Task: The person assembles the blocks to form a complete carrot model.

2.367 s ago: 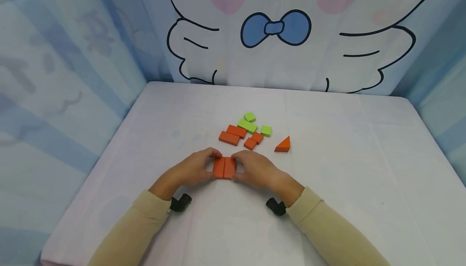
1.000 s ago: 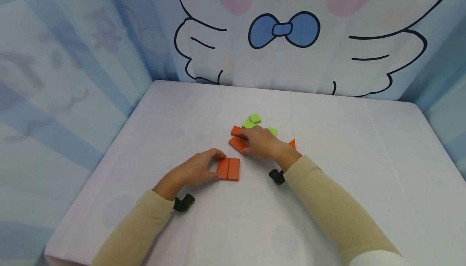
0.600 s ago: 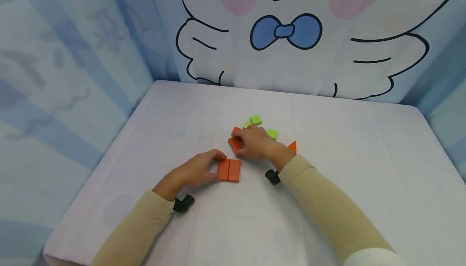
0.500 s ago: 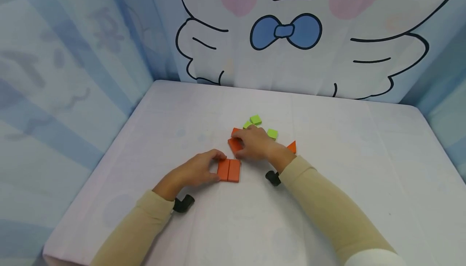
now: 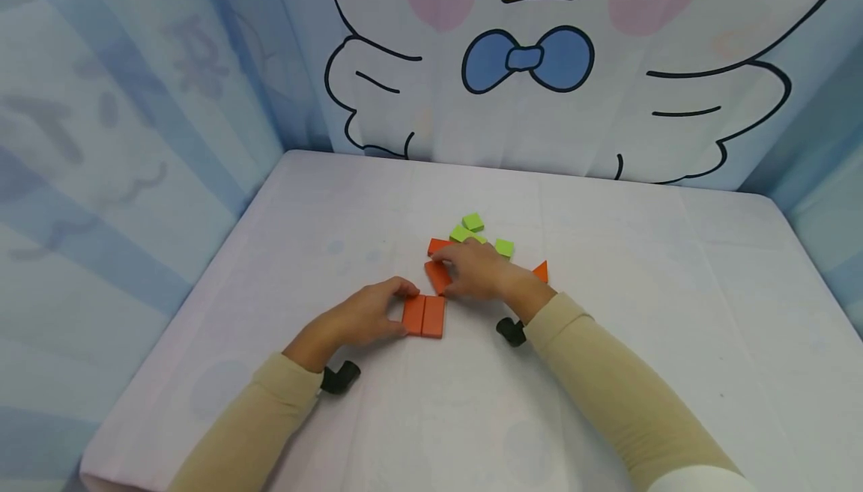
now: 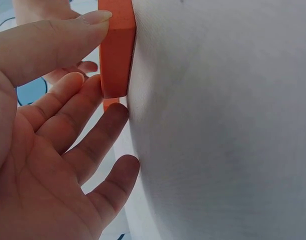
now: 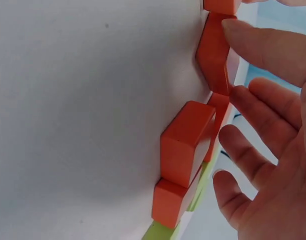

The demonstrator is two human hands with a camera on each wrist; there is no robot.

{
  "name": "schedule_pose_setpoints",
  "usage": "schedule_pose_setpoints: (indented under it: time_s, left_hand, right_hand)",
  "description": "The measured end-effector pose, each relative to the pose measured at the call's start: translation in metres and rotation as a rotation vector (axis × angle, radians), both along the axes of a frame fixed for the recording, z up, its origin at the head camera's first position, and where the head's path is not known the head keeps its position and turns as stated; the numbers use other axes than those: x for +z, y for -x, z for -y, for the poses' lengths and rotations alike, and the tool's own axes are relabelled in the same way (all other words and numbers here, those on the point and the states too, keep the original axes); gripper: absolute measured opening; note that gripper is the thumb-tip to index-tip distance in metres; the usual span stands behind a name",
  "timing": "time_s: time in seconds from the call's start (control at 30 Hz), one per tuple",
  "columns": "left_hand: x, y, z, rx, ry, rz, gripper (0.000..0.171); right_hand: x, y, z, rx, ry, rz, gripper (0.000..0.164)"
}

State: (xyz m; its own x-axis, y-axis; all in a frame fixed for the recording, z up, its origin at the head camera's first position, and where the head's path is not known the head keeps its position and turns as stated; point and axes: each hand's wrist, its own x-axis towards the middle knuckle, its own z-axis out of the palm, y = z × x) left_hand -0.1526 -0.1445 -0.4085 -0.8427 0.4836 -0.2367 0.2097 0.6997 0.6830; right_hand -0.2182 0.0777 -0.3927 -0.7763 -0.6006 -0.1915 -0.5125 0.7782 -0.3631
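Two flat red-orange wooden blocks lie side by side in the head view, the left block point(image 5: 413, 316) against the right block point(image 5: 434, 317). My left hand point(image 5: 360, 315) pinches the left block between thumb and finger at its near and far ends; its side fills the top of the left wrist view. Just beyond the pair, my right hand point(image 5: 480, 271) pinches a third red block point(image 5: 437, 278), set at a slant, its near end right at the pair. In the right wrist view the thumb sits on that block point(image 7: 214, 55), with the other fingers spread.
Behind the right hand lie another red block point(image 5: 439, 246), green blocks point(image 5: 473, 221) and a green square point(image 5: 504, 247). An orange triangle point(image 5: 541, 271) is partly behind the right wrist. Two small red blocks point(image 7: 179, 150) show in the right wrist view. A white cloth point(image 5: 607, 342) covers the table.
My right hand has left the pair, reached to the third red block, turned it and drawn it nearer to the pair. My left hand has stayed at the left block.
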Motion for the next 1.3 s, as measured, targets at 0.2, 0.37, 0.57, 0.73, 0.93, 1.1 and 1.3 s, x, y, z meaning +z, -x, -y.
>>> schedule_pose_setpoints:
  time_s: [0.2, 0.37, 0.57, 0.73, 0.93, 1.1, 1.3]
  left_hand:
    - [-0.001, -0.001, -0.001, 0.011, 0.009, 0.005, 0.053]
    - [-0.003, -0.001, -0.001, 0.014, 0.016, 0.006, 0.053]
    - [-0.004, -0.001, -0.001, 0.007, 0.006, 0.004, 0.053]
    - [-0.003, -0.002, -0.002, 0.009, -0.002, 0.012, 0.053]
    - [-0.003, -0.003, -0.003, 0.016, 0.003, 0.009, 0.053]
    - [-0.003, -0.002, -0.003, 0.022, 0.009, 0.011, 0.053]
    - [-0.003, -0.001, -0.002, 0.031, 0.020, 0.014, 0.052]
  right_hand:
    - [-0.005, 0.002, -0.007, -0.022, 0.056, 0.022, 0.055]
    - [-0.006, 0.002, -0.009, -0.019, 0.031, 0.008, 0.048]
    - [-0.005, 0.004, -0.009, 0.026, 0.116, 0.042, 0.054]
    - [-0.004, 0.005, -0.007, 0.022, 0.119, 0.131, 0.054]
    - [-0.004, 0.004, -0.007, -0.024, 0.115, 0.133, 0.061]
    - [-0.002, 0.002, -0.009, -0.003, 0.061, 0.090, 0.061]
    - [0.000, 0.000, -0.015, -0.010, 0.010, 0.039, 0.059]
